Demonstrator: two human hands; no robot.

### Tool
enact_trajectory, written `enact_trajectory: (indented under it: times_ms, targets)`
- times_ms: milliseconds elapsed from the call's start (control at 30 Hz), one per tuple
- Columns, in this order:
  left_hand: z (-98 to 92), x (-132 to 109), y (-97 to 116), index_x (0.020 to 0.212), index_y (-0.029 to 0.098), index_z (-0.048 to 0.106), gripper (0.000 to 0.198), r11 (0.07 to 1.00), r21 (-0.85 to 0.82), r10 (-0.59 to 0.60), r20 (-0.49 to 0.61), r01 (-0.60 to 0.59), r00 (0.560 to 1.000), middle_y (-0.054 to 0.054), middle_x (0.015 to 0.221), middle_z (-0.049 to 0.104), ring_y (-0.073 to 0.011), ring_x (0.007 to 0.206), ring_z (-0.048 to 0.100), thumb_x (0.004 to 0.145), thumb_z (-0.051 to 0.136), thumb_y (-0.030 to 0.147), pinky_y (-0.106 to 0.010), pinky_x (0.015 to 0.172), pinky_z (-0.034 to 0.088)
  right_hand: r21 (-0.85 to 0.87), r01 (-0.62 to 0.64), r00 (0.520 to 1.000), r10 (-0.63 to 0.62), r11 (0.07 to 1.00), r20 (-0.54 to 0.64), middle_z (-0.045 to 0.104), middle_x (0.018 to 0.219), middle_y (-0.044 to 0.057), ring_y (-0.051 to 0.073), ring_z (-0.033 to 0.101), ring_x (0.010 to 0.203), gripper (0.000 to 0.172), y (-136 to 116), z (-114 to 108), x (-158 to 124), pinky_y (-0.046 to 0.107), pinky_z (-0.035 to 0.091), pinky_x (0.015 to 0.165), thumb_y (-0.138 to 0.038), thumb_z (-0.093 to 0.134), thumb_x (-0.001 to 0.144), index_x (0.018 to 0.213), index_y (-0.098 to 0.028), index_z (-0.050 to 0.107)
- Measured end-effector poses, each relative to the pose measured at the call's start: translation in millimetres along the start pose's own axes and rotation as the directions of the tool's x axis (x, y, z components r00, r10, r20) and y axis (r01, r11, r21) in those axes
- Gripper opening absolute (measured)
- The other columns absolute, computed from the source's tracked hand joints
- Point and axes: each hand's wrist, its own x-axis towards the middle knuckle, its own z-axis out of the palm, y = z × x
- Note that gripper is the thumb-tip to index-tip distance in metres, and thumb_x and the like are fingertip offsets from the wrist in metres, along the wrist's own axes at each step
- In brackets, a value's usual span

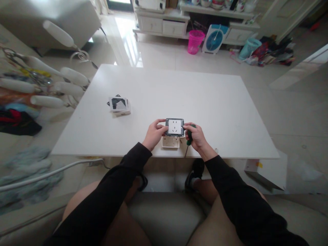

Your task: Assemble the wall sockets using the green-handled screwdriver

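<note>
Between my two hands is a wall socket [174, 127] with a white face and a dark grey frame, its slotted face turned up toward me. My left hand [155, 132] pinches its left edge between thumb and fingers. At the opposite edge, my right hand [196, 136] grips the socket with thumb and fingertip. A screwdriver [189, 138] with a green handle is also tucked in that hand, its shaft pointing down toward the table's front edge. Just below the socket, a white open mounting box [171, 142] lies on the table, partly covered by the socket.
On the white table [205, 99], a small stack of white and black socket parts [119, 105] sits to the left. A lamp with several white shades [58, 33] stands beside the table's left edge. Beyond are a pink basket [195, 42] and a blue fan [214, 38].
</note>
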Motion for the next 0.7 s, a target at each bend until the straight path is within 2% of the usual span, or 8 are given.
enact_trajectory:
  times_ms: [100, 233, 300, 400, 433, 533, 700]
  targets:
    - [-4.5, 3, 4, 0.116, 0.015, 0.065, 0.044, 0.990, 0.142, 0.002, 0.013, -0.003, 1.000, 0.000, 0.080, 0.069, -0.0131, 0.065, 0.065, 0.075, 0.079, 0.015, -0.026, 0.064, 0.053, -0.060, 0.018, 1.000, -0.017, 0.998, 0.007, 0.054, 0.049, -0.008, 0.009, 0.045, 0.041, 0.031, 6, 0, 2, 0.021, 0.031, 0.038, -0.034, 0.081, 0.055, 0.079, -0.020, 0.066]
    - [-7.8, 5, 3, 0.113, 0.015, 0.062, 0.054, 0.958, 0.287, 0.008, 0.026, -0.015, 1.000, -0.003, 0.099, 0.068, -0.0113, 0.066, 0.064, 0.065, 0.087, 0.013, -0.027, 0.064, 0.053, -0.142, 0.020, 1.000, -0.021, 0.990, -0.005, 0.058, 0.052, -0.006, 0.009, 0.045, 0.040, 0.027, 12, -1, 4, 0.022, 0.033, 0.037, -0.030, 0.080, 0.056, 0.078, -0.020, 0.068]
    - [-9.4, 6, 0, 0.124, 0.016, 0.059, 0.072, 0.937, 0.346, 0.025, 0.053, -0.041, 0.998, -0.002, 0.101, 0.065, -0.0113, 0.068, 0.062, 0.060, 0.092, 0.015, -0.028, 0.066, 0.053, -0.157, 0.031, 0.999, -0.032, 0.987, -0.008, 0.059, 0.053, -0.005, 0.008, 0.044, 0.039, 0.025, 13, -1, 4, 0.023, 0.034, 0.037, -0.029, 0.080, 0.057, 0.077, -0.020, 0.068]
    - [-11.8, 6, -6, 0.140, 0.017, 0.053, 0.099, 0.883, 0.447, 0.094, 0.135, -0.145, 0.986, -0.002, 0.102, 0.062, -0.0157, 0.079, 0.063, 0.051, 0.097, 0.018, -0.033, 0.078, 0.056, -0.171, 0.029, 1.000, -0.026, 0.985, 0.017, 0.060, 0.054, -0.004, 0.008, 0.045, 0.038, 0.024, 12, -1, 3, 0.023, 0.034, 0.037, -0.029, 0.081, 0.059, 0.077, -0.020, 0.069]
    - [-12.5, 5, -9, 0.141, 0.017, 0.053, 0.100, 0.851, 0.489, 0.125, 0.165, -0.191, 0.978, -0.003, 0.104, 0.062, -0.0180, 0.084, 0.063, 0.051, 0.097, 0.018, -0.036, 0.083, 0.057, -0.179, 0.026, 0.999, -0.022, 0.983, 0.023, 0.062, 0.055, -0.004, 0.008, 0.045, 0.038, 0.023, 12, -1, 3, 0.023, 0.034, 0.037, -0.028, 0.081, 0.059, 0.077, -0.020, 0.069]
    - [-13.8, 3, -14, 0.133, 0.017, 0.058, 0.087, 0.726, 0.624, 0.191, 0.221, -0.289, 0.956, -0.007, 0.111, 0.060, -0.0242, 0.099, 0.062, 0.054, 0.095, 0.018, -0.043, 0.096, 0.056, -0.232, 0.016, 1.000, -0.010, 0.973, 0.029, 0.061, 0.052, -0.004, 0.009, 0.046, 0.038, 0.021, 12, -1, 2, 0.022, 0.032, 0.036, -0.027, 0.078, 0.059, 0.076, -0.019, 0.069]
    - [-16.3, 2, -18, 0.126, 0.017, 0.060, 0.081, 0.619, 0.723, 0.160, 0.265, -0.306, 0.951, -0.009, 0.119, 0.053, -0.0259, 0.100, 0.061, 0.054, 0.096, 0.025, -0.044, 0.096, 0.057, -0.399, 0.004, 1.000, 0.006, 0.917, 0.023, 0.055, 0.046, -0.006, 0.011, 0.047, 0.038, 0.015, 11, 1, 2, 0.022, 0.032, 0.037, -0.023, 0.075, 0.061, 0.074, -0.020, 0.068]
